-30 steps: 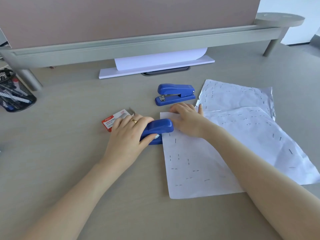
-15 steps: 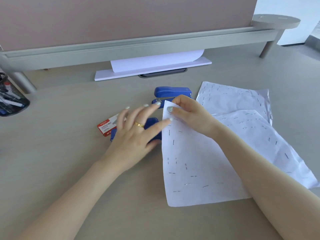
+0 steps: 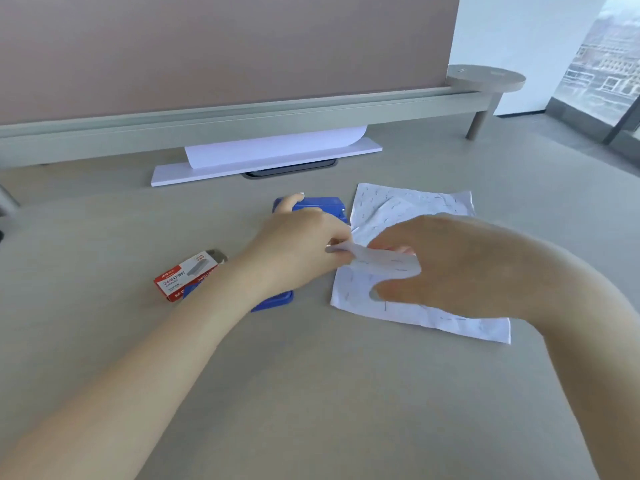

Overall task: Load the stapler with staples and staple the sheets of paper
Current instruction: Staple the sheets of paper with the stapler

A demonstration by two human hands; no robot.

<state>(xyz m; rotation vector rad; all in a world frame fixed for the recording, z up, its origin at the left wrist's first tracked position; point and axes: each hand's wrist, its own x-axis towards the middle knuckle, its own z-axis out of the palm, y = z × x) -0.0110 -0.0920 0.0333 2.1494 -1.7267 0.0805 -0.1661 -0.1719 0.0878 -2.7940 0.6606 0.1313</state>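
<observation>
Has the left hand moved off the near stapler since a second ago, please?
Yes. The left hand has lifted off the near stapler and gone right, away from the staple box, to pinch the paper's folded corner.

– Where are the hands rn?
– Both arms reach fwd. Left hand knuckles up, fingers curled, pinching the paper's edge.
– Right?
– Right hand close beside it, thumb and fingers gripping the same fold.

Crumpled paper sheets (staple-studded), glossy blue plastic stapler, matt desk.
</observation>
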